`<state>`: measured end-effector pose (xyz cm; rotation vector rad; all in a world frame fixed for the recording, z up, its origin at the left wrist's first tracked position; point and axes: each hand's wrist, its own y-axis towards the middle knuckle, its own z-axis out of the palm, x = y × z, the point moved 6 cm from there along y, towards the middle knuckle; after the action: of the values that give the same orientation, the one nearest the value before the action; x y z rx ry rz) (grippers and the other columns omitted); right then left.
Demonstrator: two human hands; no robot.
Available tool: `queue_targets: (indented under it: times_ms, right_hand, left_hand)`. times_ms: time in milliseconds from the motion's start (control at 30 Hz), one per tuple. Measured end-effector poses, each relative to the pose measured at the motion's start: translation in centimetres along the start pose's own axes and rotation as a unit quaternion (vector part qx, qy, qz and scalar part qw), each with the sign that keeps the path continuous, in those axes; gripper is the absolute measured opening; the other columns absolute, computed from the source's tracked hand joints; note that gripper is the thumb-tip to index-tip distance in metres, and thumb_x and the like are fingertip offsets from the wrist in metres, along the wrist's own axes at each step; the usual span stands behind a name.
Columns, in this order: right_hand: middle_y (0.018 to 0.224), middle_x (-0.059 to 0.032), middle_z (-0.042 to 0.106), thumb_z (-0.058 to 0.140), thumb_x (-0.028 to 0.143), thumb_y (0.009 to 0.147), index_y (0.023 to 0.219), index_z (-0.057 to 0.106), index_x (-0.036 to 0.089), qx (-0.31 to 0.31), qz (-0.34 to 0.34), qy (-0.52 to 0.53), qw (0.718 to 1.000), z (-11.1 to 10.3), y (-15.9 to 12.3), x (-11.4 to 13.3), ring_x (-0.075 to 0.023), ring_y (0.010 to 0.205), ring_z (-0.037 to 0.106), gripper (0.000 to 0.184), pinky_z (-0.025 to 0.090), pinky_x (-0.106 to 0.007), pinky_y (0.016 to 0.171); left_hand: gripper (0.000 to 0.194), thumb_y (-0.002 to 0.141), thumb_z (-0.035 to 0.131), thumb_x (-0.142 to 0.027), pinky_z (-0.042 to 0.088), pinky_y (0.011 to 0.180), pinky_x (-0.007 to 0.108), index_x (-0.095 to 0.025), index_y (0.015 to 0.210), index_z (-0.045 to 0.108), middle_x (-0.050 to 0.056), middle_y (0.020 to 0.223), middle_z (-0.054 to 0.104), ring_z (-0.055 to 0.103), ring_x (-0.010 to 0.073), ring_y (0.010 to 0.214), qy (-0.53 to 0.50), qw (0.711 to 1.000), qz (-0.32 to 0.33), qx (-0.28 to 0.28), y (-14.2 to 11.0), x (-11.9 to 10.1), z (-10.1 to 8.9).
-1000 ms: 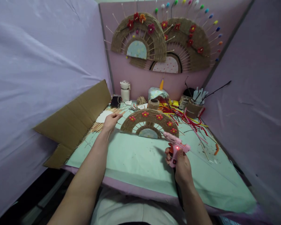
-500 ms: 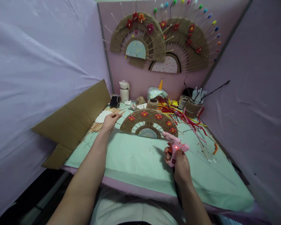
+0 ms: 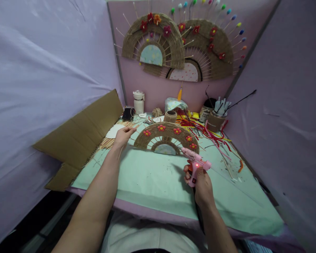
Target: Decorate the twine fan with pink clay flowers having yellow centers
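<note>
My right hand is wrapped round a pink hot glue gun, whose red light glows. The gun's nozzle points left, close to the right end of a twine-wrapped half-ring fan with red flowers on it. A blue patterned half disc fills the fan's centre, and thin sticks stand out from its rim. My left hand is closed in a pinch beside the fan's left end, with a thin wooden stick at its fingertips. The fan rests on the mint-green table cover.
A pile of thin sticks and a folded cardboard sheet lie at the left. Behind the fan stand a twine roll and a white bottle. Red pipe cleaners and a pot of glue sticks are at the back right.
The whole view has shifted very slightly. Both hands, the glue gun and the fan keep practically the same places relative to each other.
</note>
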<state>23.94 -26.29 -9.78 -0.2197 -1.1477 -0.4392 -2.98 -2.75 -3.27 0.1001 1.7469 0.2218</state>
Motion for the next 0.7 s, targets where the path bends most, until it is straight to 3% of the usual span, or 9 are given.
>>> queue_targets:
  times_ms: [333,700]
  right_hand:
    - [0.081,-0.0041,0.065,0.055,0.066,0.084,0.104,0.061,0.017,0.001,-0.003,-0.006,1.000,0.03,0.01,0.10,-0.0100,0.055,0.051,0.053,0.039,-0.021,0.043]
    - [0.071,-0.0021,0.062,0.056,0.068,0.081,0.089,0.064,0.017,-0.004,0.008,-0.015,1.000,-0.08,0.05,-0.03,-0.0091,0.052,0.049,0.053,0.039,-0.020,0.043]
  left_hand:
    - [0.039,0.067,0.068,-0.054,0.025,0.051,0.025,-0.015,0.070,0.070,-0.004,0.049,0.045,0.033,0.0103,0.050,-0.019,1.000,-0.006,0.018,-0.06,0.44,-0.19]
    - [0.043,0.054,0.078,-0.054,0.028,0.056,0.025,-0.015,0.071,0.069,-0.001,0.062,0.059,0.041,0.0109,0.058,-0.050,0.998,-0.004,0.033,-0.66,0.06,-0.10]
